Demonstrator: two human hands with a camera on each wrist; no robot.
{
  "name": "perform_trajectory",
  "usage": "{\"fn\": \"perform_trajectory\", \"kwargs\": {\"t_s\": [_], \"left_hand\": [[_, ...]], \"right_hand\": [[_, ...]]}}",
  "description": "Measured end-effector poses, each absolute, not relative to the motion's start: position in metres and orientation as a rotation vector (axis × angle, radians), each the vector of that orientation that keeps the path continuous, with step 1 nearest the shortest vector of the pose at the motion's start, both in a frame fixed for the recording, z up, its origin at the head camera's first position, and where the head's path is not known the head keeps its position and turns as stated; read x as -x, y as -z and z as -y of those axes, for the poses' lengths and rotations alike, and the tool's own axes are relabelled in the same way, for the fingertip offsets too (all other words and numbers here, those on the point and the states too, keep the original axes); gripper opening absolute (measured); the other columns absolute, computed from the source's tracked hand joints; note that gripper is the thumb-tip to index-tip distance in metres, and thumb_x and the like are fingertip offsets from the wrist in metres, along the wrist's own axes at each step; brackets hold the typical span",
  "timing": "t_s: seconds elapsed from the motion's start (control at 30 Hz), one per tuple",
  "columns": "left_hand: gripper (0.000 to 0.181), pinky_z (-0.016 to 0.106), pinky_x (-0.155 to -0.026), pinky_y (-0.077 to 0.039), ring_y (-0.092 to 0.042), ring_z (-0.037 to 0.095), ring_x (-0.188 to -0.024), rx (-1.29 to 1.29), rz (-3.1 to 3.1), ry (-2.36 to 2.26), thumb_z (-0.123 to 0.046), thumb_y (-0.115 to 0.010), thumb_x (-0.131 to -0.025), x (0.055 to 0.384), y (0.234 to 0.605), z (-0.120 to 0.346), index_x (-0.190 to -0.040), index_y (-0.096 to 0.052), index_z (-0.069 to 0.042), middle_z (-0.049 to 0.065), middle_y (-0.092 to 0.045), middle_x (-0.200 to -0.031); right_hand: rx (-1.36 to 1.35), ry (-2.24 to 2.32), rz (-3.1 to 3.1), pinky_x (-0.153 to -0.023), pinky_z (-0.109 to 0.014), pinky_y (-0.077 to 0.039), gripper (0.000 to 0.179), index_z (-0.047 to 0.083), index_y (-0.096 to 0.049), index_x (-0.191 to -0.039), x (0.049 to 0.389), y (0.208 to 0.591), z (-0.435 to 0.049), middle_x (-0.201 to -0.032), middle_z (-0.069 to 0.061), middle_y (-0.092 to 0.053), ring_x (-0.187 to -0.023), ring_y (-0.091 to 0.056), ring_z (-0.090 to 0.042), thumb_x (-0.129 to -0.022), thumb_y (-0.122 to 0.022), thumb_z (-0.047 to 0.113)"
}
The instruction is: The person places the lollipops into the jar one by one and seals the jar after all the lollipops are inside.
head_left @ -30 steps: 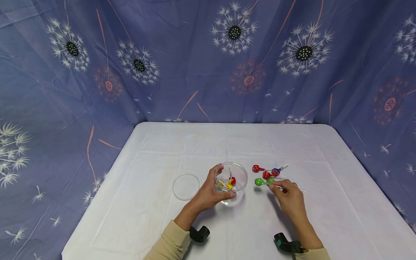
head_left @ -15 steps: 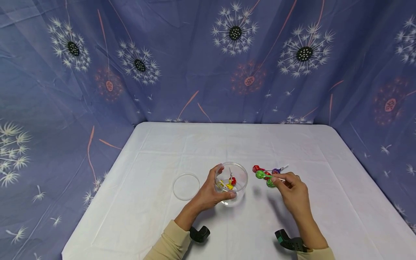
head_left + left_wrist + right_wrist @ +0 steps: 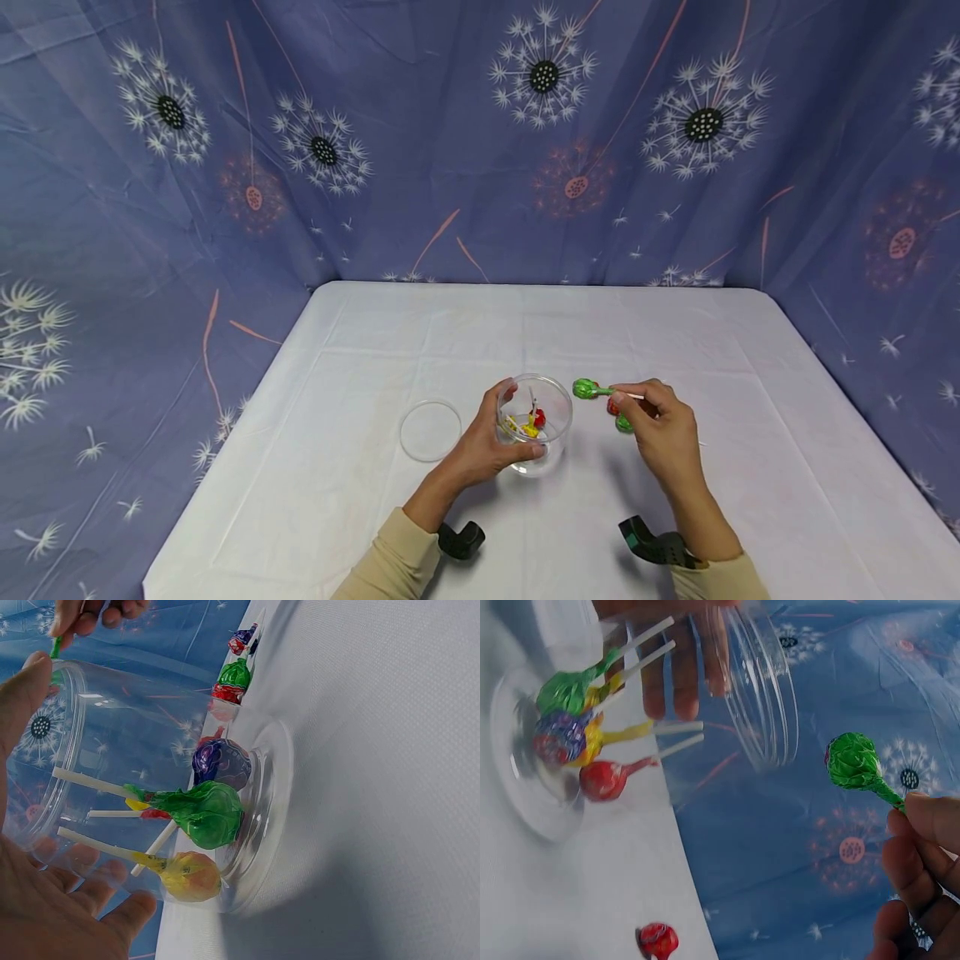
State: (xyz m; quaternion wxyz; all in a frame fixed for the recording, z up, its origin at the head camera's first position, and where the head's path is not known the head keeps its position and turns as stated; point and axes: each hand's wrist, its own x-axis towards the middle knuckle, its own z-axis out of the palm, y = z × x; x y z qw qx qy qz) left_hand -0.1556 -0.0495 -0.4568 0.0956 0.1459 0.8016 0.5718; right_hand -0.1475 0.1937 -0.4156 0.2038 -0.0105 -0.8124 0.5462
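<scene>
My left hand (image 3: 480,446) grips a clear plastic jar (image 3: 150,694), thumb on the near side and fingers behind. Inside it, lollipops stand with sticks toward the open mouth: a green one (image 3: 214,817), a yellow one (image 3: 191,876), a purple one (image 3: 559,735) and a red one (image 3: 604,781). Thumb and fingers of my right hand (image 3: 663,437) pinch another green-wrapped lollipop (image 3: 853,761) just below its head. It is raised to the right of the jar mouth, head pointing left, and hides part of the lollipops behind it in the head view.
On the white tablecloth (image 3: 360,358), a red lollipop (image 3: 612,407) and a green one (image 3: 624,424) lie partly under my right hand; a purple one (image 3: 241,637) lies farther off. A round clear lid (image 3: 402,437) lies left of the jar. A blue dandelion-print curtain (image 3: 420,167) surrounds the table.
My right hand has lifted the green lollipop off the pile and carried it up and left, toward the jar. The left hand and jar stay in place.
</scene>
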Motion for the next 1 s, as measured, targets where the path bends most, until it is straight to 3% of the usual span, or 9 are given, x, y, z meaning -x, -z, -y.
{"fn": "perform_trajectory", "kwargs": {"t_s": [0.37, 0.7, 1.0], "left_hand": [[0.098, 0.049, -0.114, -0.022, -0.030, 0.024, -0.141, -0.426, -2.375, -1.693, -0.038, -0.081, -0.072, 0.155, 0.455, 0.049, -0.147, -0.017, -0.029, 0.002, -0.030, -0.153], [0.100, 0.048, -0.113, -0.024, -0.033, 0.026, -0.139, -0.414, -2.374, -1.679, -0.040, -0.080, -0.072, 0.156, 0.456, 0.048, -0.147, -0.015, -0.029, 0.002, -0.030, -0.153], [0.101, 0.047, -0.111, -0.026, -0.031, 0.026, -0.140, -0.418, -2.360, -1.700, -0.043, -0.080, -0.072, 0.155, 0.457, 0.049, -0.148, -0.014, -0.029, 0.003, -0.029, -0.153]], "right_hand": [[-0.140, -1.498, 2.273, -0.058, -0.024, -0.033, 0.013, 0.012, -0.075, -0.094, 0.153, 0.405, -0.171, -0.076, 0.009, -0.058, -0.071, -0.040, -0.009, -0.081, -0.073, 0.010], [-0.230, -1.502, 2.267, -0.062, -0.022, -0.034, 0.008, 0.015, -0.075, -0.090, 0.157, 0.406, -0.154, -0.076, 0.006, -0.059, -0.075, -0.042, -0.008, -0.082, -0.073, 0.013], [-0.311, -1.507, 2.313, -0.064, -0.024, -0.031, 0.006, 0.014, -0.075, -0.085, 0.163, 0.416, -0.139, -0.078, 0.001, -0.064, -0.076, -0.040, -0.014, -0.084, -0.071, 0.018]]}}
